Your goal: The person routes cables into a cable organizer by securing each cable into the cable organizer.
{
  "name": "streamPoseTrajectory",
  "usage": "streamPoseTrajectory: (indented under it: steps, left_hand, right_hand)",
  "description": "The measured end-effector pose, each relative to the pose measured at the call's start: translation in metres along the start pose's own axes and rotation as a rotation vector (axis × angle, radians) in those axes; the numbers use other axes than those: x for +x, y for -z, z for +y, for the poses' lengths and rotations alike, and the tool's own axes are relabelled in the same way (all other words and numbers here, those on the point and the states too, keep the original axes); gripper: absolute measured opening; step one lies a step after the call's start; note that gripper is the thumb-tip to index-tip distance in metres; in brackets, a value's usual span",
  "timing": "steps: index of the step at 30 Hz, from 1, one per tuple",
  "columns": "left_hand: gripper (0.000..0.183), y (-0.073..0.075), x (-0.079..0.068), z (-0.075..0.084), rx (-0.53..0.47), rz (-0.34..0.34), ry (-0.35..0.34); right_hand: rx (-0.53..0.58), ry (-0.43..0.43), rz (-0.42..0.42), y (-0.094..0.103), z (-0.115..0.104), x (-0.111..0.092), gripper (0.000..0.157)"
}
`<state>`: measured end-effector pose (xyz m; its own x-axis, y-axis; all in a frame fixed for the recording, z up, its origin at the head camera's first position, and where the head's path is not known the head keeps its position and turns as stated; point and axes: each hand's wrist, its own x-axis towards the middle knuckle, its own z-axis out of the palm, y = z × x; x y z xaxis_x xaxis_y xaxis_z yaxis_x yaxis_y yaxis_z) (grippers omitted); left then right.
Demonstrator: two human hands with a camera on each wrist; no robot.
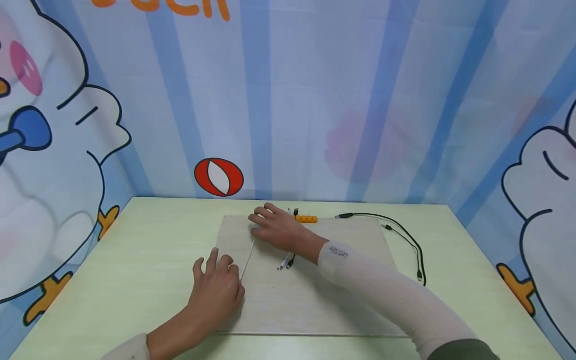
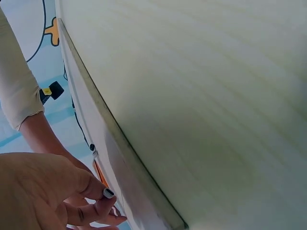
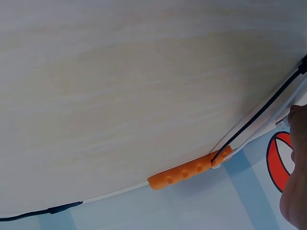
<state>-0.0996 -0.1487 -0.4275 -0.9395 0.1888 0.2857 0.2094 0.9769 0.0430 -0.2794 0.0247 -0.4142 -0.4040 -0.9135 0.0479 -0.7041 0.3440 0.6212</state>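
A thin white cable (image 1: 247, 260) spans the gap between two hands over a pale board (image 1: 324, 310), its long axis running away from the person and slanting slightly right. The left hand (image 1: 218, 287) pinches its near end between thumb and finger; the right hand (image 1: 281, 230) grips the far end, so the cable lies on its near side. The right hand is nearer the orange cable holder (image 1: 307, 219), just rightward at the board's far edge.

The left hand (image 1: 218, 289) is near, thumb (image 2: 86, 183) and finger (image 2: 88, 213) pinching. The right hand (image 1: 280, 232) is farther out, its arm (image 1: 382, 292) stretched long.
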Motion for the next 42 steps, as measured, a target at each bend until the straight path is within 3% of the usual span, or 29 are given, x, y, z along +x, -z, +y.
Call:
streamPoseTrajectory:
  steps: [17,26,34,42]
  left_hand:
    - [0.019,0.0,0.013,0.019,-0.023,-0.003,-0.013]
    - [0.021,-0.026,0.024,0.025,-0.093,0.078,-0.074]
    - [0.026,-0.004,0.029,0.044,-0.045,0.003,-0.061]
    - [0.029,-0.004,0.037,0.056,-0.003,-0.019,-0.065]
  right_hand:
    - [-0.02,-0.01,0.162,-0.012,0.017,-0.017,0.026]
    - [-0.039,-0.005,0.157,-0.019,0.026,-0.028,0.033]
    - [-0.039,0.004,0.191,-0.022,0.034,-0.038,0.039]
    - [-0.069,0.019,0.226,-0.031,0.043,-0.046,0.036]
